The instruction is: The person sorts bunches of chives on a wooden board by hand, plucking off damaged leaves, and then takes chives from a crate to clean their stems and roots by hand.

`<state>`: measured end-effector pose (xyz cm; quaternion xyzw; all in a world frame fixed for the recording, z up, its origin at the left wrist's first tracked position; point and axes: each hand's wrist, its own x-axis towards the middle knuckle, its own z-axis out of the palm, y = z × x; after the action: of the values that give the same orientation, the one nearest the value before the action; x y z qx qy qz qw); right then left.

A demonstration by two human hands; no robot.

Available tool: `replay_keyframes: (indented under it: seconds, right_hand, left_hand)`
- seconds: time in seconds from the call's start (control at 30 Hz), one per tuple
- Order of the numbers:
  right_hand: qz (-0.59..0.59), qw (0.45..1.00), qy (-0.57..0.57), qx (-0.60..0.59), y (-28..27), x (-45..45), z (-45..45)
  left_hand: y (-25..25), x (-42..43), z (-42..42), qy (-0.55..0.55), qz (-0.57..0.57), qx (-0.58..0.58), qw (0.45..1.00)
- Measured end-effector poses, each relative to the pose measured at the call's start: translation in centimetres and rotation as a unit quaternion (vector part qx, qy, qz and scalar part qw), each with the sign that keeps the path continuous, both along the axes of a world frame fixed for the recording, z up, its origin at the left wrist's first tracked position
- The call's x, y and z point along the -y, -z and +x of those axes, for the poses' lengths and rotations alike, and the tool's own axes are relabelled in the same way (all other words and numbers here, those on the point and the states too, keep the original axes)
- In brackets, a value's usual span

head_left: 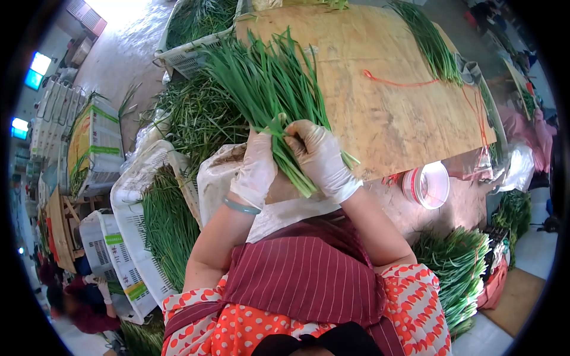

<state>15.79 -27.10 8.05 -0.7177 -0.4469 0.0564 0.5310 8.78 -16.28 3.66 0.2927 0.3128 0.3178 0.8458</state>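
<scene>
A bunch of long green leafy stalks [261, 77] lies over the near left edge of a wooden board [362, 53], its pale cut ends toward me. My left hand [256, 163], in a whitish glove, is closed round the left side of the bunch near the stem ends. My right hand [317, 155], also gloved, has its fingers bent together at the bunch's right side, where a few leaves stick up between the two hands. Some stems pass beneath my right hand and show again beyond its wrist.
A second green bunch [424, 41] lies at the board's right, near a red string [404, 82]. White crates [133, 237] of greens stand left. A clear tub [430, 185] is on the floor, with stacked bunches [460, 273] below. Another person [83, 302] is at lower left.
</scene>
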Motion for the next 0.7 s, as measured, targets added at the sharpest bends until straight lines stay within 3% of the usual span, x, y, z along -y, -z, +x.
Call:
replay_keyframes:
  seconds: [0.1, 0.2, 0.27, 0.3, 0.33, 0.4, 0.53, 0.63, 0.7]
  right_hand:
    - [0.029, 0.996, -0.052, 0.071, -0.4, 0.2, -0.2]
    - [0.036, 0.988, -0.091, 0.123, -0.1, 1.1, -0.8]
    - [0.029, 0.982, -0.091, 0.166, 0.2, 2.2, -1.6]
    - [0.001, 0.980, -0.106, 0.166, 0.1, 2.8, -1.7]
    - [0.000, 0.981, -0.104, 0.165, -0.1, 3.4, -1.9]
    - [-0.013, 0.982, -0.140, 0.130, -0.7, 4.6, -2.1]
    - [-0.055, 0.975, -0.163, 0.140, -1.9, 7.4, -2.3]
    - [-0.093, 0.970, -0.183, 0.127, -2.4, 8.7, -1.9]
    - [-0.065, 0.987, -0.148, -0.026, -2.4, 9.2, -1.0]
  left_hand:
    - [0.2, -0.1, 0.0, 0.029, 0.013, 0.056, 0.998]
    - [0.5, -0.4, 1.0, -0.027, 0.024, -0.041, 0.998]
    - [1.0, -0.8, 1.2, 0.023, -0.061, 0.018, 0.998]
    - [-1.7, 0.4, 0.8, 0.004, 0.008, -0.010, 1.000]
    - [-1.1, 0.2, 0.7, 0.006, 0.007, -0.012, 1.000]
    - [0.4, -0.4, 0.4, 0.057, -0.011, -0.007, 0.998]
    - [2.0, -1.0, 0.6, 0.021, 0.069, -0.038, 0.997]
    - [1.8, -1.1, 0.5, 0.009, 0.012, -0.009, 1.000]
    - [-0.4, 0.0, -0.1, 0.016, 0.002, -0.011, 1.000]
